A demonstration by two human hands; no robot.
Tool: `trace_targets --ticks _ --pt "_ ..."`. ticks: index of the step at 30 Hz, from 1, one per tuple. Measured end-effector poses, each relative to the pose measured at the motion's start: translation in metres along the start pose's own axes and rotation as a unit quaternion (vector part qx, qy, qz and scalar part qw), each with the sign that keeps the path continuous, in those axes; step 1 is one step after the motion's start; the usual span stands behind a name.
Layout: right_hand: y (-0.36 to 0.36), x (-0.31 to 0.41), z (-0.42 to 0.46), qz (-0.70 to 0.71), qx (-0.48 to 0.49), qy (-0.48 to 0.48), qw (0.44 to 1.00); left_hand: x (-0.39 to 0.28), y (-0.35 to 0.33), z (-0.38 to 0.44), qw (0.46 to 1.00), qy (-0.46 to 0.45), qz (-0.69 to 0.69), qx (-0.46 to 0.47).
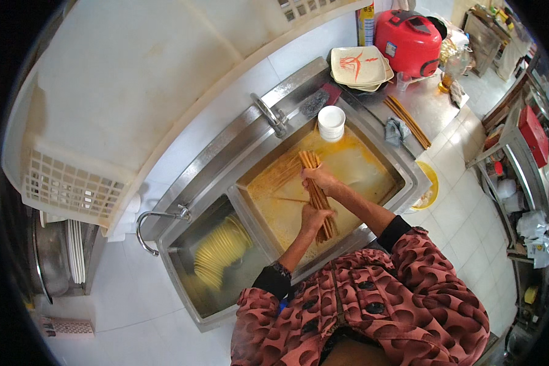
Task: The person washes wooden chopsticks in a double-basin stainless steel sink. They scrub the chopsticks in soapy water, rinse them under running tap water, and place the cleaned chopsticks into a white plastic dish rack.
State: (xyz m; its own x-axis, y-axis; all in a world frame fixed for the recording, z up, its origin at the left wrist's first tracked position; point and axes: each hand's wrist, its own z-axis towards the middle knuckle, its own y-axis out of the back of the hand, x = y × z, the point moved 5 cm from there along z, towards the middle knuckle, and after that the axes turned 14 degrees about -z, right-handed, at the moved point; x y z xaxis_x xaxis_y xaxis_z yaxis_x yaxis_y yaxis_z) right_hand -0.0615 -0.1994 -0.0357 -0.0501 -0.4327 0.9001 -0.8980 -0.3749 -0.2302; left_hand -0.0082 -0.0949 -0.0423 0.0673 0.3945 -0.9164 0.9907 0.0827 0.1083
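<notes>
My left hand (314,217) and my right hand (320,179) both grip one thick bundle of brown chopsticks (318,196) above the right sink basin (251,219). The right hand is around the far part of the bundle, the left around the near part, where the ends look blurred. Cloudy yellowish water (352,164) with foam fills this basin. Under its surface, more chopsticks (281,171) show at the left side. A stack of small white bowls (331,120) stands in the far corner of the same basin.
Yellow dishes (222,251) lie in a row in the left basin's water. Two curved taps (147,228) (267,112) rise behind. On the right counter are patterned square plates (359,66), a red rice cooker (409,43), loose chopsticks (407,121) and a grey cloth (397,131). A yellow basin (431,183) sits below.
</notes>
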Motion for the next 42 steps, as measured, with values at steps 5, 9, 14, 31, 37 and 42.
trace_targets --ticks 5,9,14,31,37,42 --pt "0.001 0.018 -0.010 -0.027 -0.253 0.096 0.962 -0.023 0.003 0.040 0.964 -0.096 0.201 -0.147" --pt "-0.005 0.010 0.003 0.066 0.015 -0.007 0.998 -0.024 0.013 0.033 0.992 -0.001 -0.092 0.088" --pt "-0.026 0.042 -0.023 0.351 0.328 0.005 0.877 -0.040 -0.004 -0.005 0.827 0.088 -0.433 0.348" --pt "0.001 0.012 0.006 -0.079 -0.157 0.120 0.977 -0.009 0.016 0.032 0.976 0.018 -0.188 0.110" --pt "0.007 0.044 0.025 -0.148 0.134 0.172 0.965 -0.003 0.015 0.008 0.914 0.114 -0.311 0.232" --pt "-0.006 0.037 -0.005 -0.527 0.199 0.247 0.788 0.018 0.018 0.009 0.941 0.109 -0.239 0.213"
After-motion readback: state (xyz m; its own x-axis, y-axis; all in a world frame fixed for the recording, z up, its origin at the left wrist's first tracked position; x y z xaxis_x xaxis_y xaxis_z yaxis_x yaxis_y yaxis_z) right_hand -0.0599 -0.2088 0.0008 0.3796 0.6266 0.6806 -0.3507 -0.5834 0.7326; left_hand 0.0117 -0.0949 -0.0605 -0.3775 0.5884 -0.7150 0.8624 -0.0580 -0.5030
